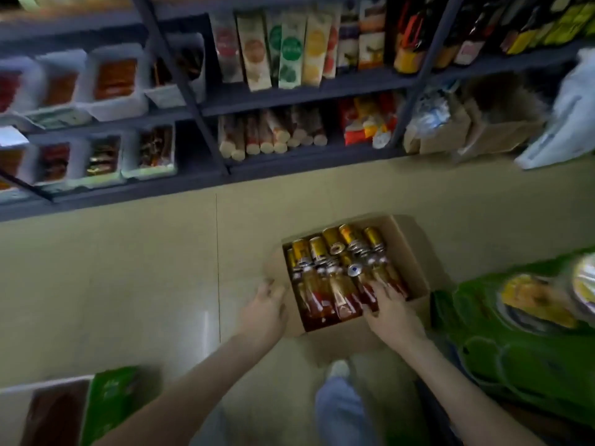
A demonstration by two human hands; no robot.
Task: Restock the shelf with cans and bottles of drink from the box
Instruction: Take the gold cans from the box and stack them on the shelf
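Cardboard box (pixel 409 252) gripped by left hand (pixel 269 305); right hand (pixel 391 309) spread on glossy bottles (pixel 325 294).

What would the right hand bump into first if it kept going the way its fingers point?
The bottles in the cardboard box. The right hand points up and left across them, and its fingers seem to touch the nearest ones, though the blur makes contact hard to confirm.
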